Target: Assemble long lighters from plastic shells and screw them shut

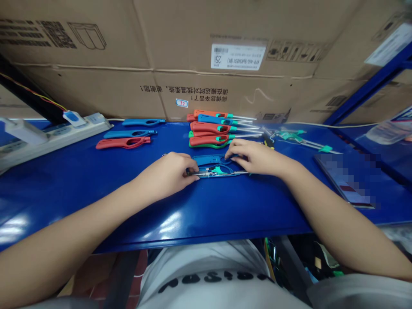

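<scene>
My left hand (175, 171) is closed on the left end of an opened utility lighter (222, 171), a blue half casing with a clear tank, a green trigger and a metal rod inside. It lies on the table in front of me. Just behind it is the matching blue casing half (206, 160), its hollow side up. My right hand (254, 156) has its fingers curled at the right end of that casing half, thumb and forefinger gripping its looped part. The right wrist is above the rod end.
Assembled lighters (209, 128) in several colours are piled behind. Blue and red casing halves (125, 143) lie left, near a power strip (61, 139). Green triggers and rods (292, 135) are at right, beside a phone-like slab (344, 180). A cardboard wall (180, 51) closes the back.
</scene>
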Tool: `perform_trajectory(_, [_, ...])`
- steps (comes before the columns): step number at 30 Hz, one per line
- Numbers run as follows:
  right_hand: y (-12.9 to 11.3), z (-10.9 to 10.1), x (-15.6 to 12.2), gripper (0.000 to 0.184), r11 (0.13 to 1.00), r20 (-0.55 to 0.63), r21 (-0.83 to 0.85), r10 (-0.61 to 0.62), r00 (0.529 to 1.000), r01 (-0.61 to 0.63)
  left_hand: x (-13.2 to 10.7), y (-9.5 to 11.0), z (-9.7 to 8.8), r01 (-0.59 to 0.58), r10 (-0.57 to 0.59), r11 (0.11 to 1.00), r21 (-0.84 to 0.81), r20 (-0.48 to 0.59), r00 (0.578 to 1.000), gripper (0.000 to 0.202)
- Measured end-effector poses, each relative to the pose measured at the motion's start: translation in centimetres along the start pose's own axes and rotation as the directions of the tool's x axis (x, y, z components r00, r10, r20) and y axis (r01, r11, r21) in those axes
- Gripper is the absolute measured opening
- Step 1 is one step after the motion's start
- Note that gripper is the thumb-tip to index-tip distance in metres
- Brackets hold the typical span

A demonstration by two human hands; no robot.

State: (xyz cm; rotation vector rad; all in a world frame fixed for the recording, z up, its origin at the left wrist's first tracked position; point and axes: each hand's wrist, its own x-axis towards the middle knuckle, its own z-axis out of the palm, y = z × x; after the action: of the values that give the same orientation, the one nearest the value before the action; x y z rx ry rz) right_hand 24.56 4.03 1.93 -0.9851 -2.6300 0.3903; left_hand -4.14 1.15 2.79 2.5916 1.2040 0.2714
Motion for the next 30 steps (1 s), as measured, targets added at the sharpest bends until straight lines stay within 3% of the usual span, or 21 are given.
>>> perform_trajectory(8, [0.5, -0.1, -0.3, 0.016, 0.999, 0.092, -0.027, 0.041, 0.995, -0.038, 0.0, 0.6, 0.3, -0.027, 0.027, 0.997, -0.076, -0.006, 1.000, 0.012])
perform_trajectory(12, [0.0, -0.4, -0.4, 0.012, 0.995, 0.108, -0.081, 0.072, 0.992, -0.064, -0.1, 1.0, 0.2, -0.028, 0.023, 0.997, -0.068, -0.071, 0.997, 0.017])
perform_trajectory(16, [-0.5, -0.6, -0.1, 0.009, 0.988, -0.011, -0.111, 0.103, 0.995, -0.103, 0.0, 0.7, 0.1, -0.106, 0.116, 0.993, 0.059, -0.204, 0.972, 0.027])
perform_trajectory(20, [-1.2, -0.4, 0.3, 0.013, 0.990, -0.131, 0.077, 0.131, 0.983, -0.122, 0.2, 0.2, 0.2, -0.201, 0.251, 0.958, 0.206, -0.256, 0.934, 0.038])
perform_trajectory(25, [-1.8, 0.4, 0.5, 0.016, 0.941, -0.050, 0.285, 0.207, 0.977, -0.184, 0.2, 0.0, 0.3, -0.185, 0.234, 0.948, 0.259, -0.172, 0.957, 0.038])
perform_trajectory(30, [-1.8, 0.6, 0.5, 0.021, 0.935, -0.016, 0.304, 0.198, 0.980, -0.184, 0.0, 0.5, 0.4, -0.143, 0.160, 0.973, 0.181, -0.081, 0.984, 0.039])
